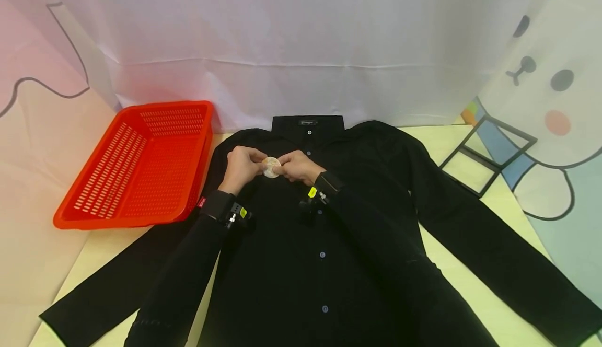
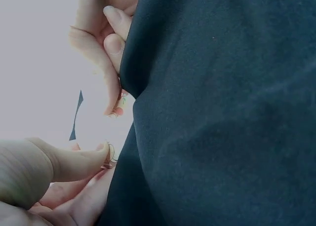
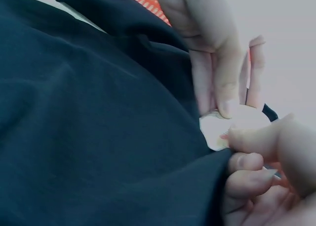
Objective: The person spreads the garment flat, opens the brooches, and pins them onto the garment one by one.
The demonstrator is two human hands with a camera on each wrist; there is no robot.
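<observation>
A round pale badge (image 1: 270, 167) with some coloured print is at the chest of a black button-up shirt (image 1: 277, 253) spread face up. My left hand (image 1: 242, 168) pinches the badge's left edge between thumb and fingers. On the opposite edge, my right hand (image 1: 300, 167) pinches it the same way. In the right wrist view, the badge (image 3: 215, 129) lies right beside a raised fold of the shirt (image 3: 98, 127). Small metallic bits show by the left thumb (image 2: 81, 161) in the left wrist view. Whether the badge is fixed to the cloth, I cannot tell.
A red plastic basket (image 1: 155, 180) stands at the left, by the shirt's shoulder and sleeve. Two dark square frames (image 1: 496, 166) lie at the right beyond the other sleeve. A pale curtain (image 1: 301, 33) hangs behind the light table (image 1: 451, 263).
</observation>
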